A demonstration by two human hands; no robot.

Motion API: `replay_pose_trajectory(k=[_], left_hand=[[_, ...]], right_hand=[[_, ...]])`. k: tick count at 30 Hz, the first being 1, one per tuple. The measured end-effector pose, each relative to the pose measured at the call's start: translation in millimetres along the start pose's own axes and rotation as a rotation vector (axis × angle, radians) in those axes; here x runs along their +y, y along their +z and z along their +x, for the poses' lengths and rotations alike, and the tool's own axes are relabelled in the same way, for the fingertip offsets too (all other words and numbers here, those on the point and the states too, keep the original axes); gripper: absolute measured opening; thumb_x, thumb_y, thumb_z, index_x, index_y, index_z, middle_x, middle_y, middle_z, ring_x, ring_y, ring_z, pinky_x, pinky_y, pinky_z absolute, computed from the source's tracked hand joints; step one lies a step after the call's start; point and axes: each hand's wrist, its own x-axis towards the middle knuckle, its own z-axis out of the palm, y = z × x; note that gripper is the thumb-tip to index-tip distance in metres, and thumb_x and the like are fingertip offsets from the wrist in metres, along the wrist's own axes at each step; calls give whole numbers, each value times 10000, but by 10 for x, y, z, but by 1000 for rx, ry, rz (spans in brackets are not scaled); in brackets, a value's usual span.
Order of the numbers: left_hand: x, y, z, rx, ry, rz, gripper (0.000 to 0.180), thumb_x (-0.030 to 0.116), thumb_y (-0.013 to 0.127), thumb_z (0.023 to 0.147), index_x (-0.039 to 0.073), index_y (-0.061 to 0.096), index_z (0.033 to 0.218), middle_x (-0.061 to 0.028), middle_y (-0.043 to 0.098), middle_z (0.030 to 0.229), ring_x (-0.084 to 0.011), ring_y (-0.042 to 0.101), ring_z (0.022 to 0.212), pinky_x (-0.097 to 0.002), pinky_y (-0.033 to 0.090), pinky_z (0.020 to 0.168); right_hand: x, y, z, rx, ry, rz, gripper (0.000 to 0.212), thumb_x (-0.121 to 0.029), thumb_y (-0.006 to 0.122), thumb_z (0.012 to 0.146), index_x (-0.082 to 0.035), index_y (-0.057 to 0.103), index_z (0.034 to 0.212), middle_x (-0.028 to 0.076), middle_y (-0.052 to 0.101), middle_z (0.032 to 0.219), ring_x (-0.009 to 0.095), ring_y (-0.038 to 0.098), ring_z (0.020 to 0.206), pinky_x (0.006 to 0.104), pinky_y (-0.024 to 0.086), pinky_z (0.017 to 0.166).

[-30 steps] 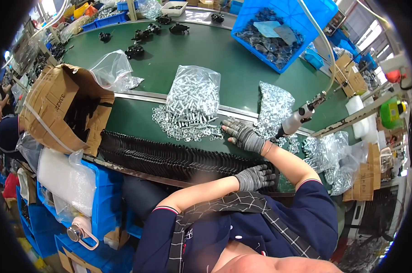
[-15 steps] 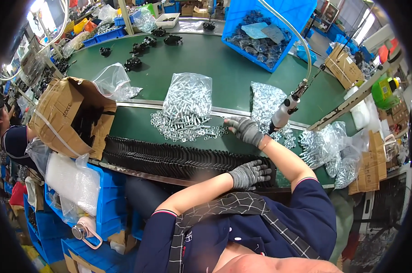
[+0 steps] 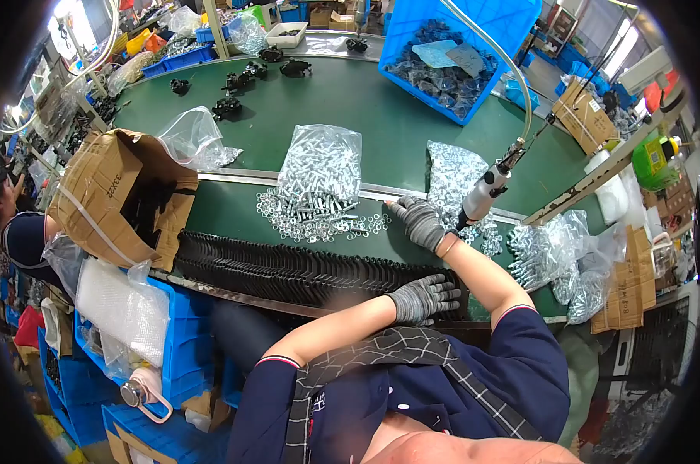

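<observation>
My left hand (image 3: 422,300), in a grey striped glove, lies with its fingers spread at the right end of a long row of black curved parts (image 3: 303,274), stood on edge along the bench front. My right hand (image 3: 421,222), gloved alike with bare fingertips, has its fingers drawn together just above the green bench, right of scattered small metal rings (image 3: 319,230). Whatever its fingertips hold is too small to make out. Behind the rings, a clear bag (image 3: 321,158) spills silvery bolts or sleeves. A hanging power screwdriver (image 3: 483,197) points down beside my right hand.
Another clear bag of metal parts (image 3: 452,172) lies behind the screwdriver, with more bagged bolts (image 3: 547,247) to the right. An open cardboard box (image 3: 95,201) stands left. A tilted blue bin (image 3: 396,81) sits on the far green surface (image 3: 334,93). A person (image 3: 27,240) is at far left.
My right hand has drawn slightly right, away from the loose rings. My left hand has stayed at the end of the black row.
</observation>
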Motion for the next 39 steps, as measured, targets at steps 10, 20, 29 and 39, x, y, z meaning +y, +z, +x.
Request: replay_pose_trajectory(k=[10, 20, 29, 39], left_hand=[[-58, 33, -37, 54, 7, -14, 792, 392, 687, 768, 148, 382, 1457, -116, 324, 1547, -280, 298, 1435, -495, 197, 1182], [-78, 100, -68, 115, 32, -55, 788, 387, 692, 752, 132, 399, 1438, -131, 329, 1540, -289, 298, 1434, -498, 180, 1188], [-116, 127, -62, 160, 53, -40, 784, 385, 695, 740, 126, 412, 1424, -138, 338, 1531, -301, 300, 1432, -498, 172, 1192], [-128, 158, -19, 156, 53, -33, 774, 391, 694, 738, 139, 422, 1417, -130, 342, 1530, -298, 308, 1424, -500, 186, 1186]], right_hand=[[-132, -59, 107, -17, 53, -158, 582, -49, 560, 803, -141, 522, 1377, 109, 562, 1142, 302, 585, 1003, 424, 469, 837], [-102, 16, 359, -199, 264, 368, 656, -10, 595, 755, -211, 536, 1378, 138, 560, 1125, 321, 582, 1025, 410, 463, 865], [-135, 34, 354, -89, 130, -9, 662, -17, 580, 778, -269, 532, 1388, 160, 553, 1101, 339, 576, 1036, 416, 463, 871], [-55, 109, 290, -109, 123, -19, 688, -9, 592, 774, -290, 517, 1399, 159, 549, 1104, 338, 577, 1045, 419, 460, 875]])
